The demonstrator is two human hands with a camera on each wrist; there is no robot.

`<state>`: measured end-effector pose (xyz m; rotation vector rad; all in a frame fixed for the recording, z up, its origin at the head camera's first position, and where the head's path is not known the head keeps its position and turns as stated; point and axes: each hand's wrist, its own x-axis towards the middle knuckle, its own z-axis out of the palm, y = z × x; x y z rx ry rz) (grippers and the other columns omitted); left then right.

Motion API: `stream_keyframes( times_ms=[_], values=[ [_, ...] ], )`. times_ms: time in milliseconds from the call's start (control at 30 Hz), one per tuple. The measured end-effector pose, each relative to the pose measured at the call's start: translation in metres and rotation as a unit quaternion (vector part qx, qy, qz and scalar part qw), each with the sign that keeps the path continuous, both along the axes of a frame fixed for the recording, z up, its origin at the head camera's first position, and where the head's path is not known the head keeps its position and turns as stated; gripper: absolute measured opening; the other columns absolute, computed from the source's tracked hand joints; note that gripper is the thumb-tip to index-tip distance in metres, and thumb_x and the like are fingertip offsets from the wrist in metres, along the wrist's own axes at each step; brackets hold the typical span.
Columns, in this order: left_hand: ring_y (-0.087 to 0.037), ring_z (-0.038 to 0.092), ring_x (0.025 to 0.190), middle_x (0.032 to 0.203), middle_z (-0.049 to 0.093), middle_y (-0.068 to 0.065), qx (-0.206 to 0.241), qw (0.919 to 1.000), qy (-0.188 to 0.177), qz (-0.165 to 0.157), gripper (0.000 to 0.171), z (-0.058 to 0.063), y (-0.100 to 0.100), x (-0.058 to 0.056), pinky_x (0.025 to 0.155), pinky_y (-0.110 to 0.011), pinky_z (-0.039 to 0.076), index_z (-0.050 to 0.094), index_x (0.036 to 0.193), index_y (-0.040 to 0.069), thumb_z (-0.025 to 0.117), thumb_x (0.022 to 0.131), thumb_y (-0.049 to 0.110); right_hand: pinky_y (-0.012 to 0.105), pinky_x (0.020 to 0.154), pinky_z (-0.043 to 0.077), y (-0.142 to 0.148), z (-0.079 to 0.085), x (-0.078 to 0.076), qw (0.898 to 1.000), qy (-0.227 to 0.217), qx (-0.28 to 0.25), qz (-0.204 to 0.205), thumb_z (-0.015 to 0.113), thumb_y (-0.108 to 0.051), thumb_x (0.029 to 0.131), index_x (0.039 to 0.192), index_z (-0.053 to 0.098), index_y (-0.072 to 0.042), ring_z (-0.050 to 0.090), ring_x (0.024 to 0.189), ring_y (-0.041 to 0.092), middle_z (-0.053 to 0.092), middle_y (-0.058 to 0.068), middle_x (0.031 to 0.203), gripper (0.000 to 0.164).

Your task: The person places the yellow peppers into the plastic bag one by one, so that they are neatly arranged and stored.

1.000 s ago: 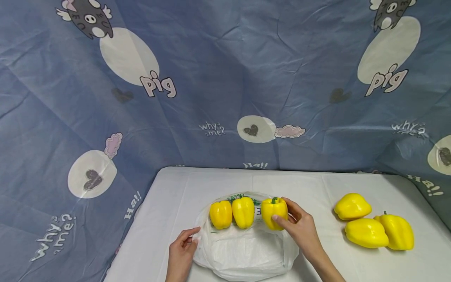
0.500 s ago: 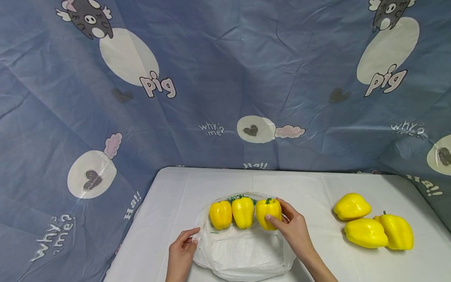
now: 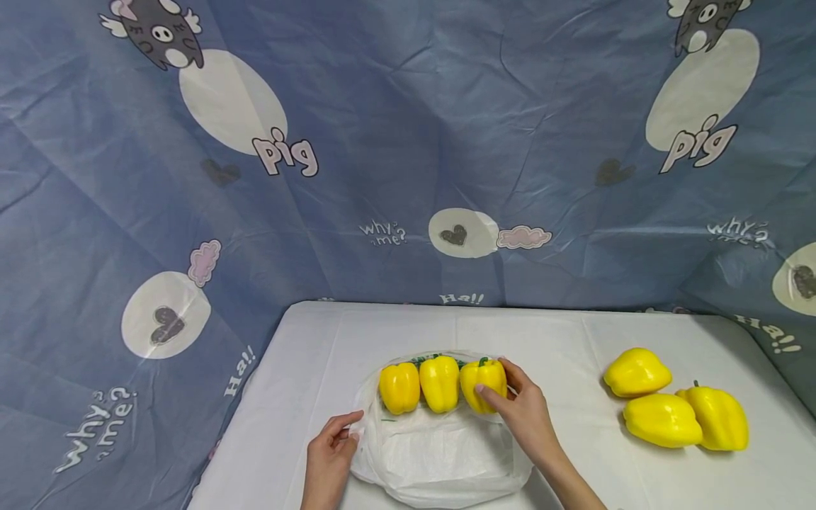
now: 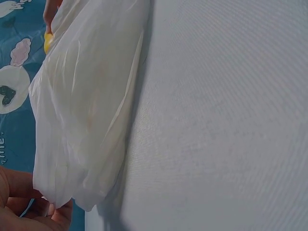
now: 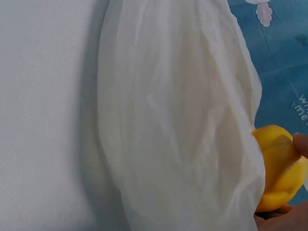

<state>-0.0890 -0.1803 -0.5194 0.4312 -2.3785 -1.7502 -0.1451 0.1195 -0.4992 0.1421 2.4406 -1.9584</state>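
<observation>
A white plastic bag with green print lies on the table, its mouth spread wide. Two yellow bell peppers, a left one and a middle one, stand side by side inside it at the back. My right hand grips a third yellow bell pepper with a green stem, thumb on its front, right beside the middle one. In the right wrist view this held pepper shows past the bag's edge. The left hand pinches the bag's left rim; its fingers meet the plastic in the left wrist view.
On the right of the white table lie three more yellow bell peppers: a back one, a front one and a stemmed one touching it. A blue printed cloth hangs behind the table.
My right hand has moved left with its pepper, bringing it up close to the middle one in the bag. The left hand has stayed at the bag's rim.
</observation>
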Motion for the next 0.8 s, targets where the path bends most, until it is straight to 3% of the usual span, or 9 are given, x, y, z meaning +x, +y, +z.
stream_keyframes(
  times_ms=[800],
  values=[
    [-0.018,0.053,0.085,0.104,0.067,-0.007,-0.012,0.9999,-0.008,0.0,0.035,-0.0005,0.0015,-0.0002,0.071,-0.02,0.046,0.073,0.11,0.005,0.06,0.084,-0.013,0.048,0.1,0.043,-0.0042,-0.0062,-0.0093,0.995,0.01,0.1,0.009,0.076,-0.026,0.086,0.141,0.043,0.008,0.051,0.125,0.038,0.053,0.027,0.135,0.072]
  ],
)
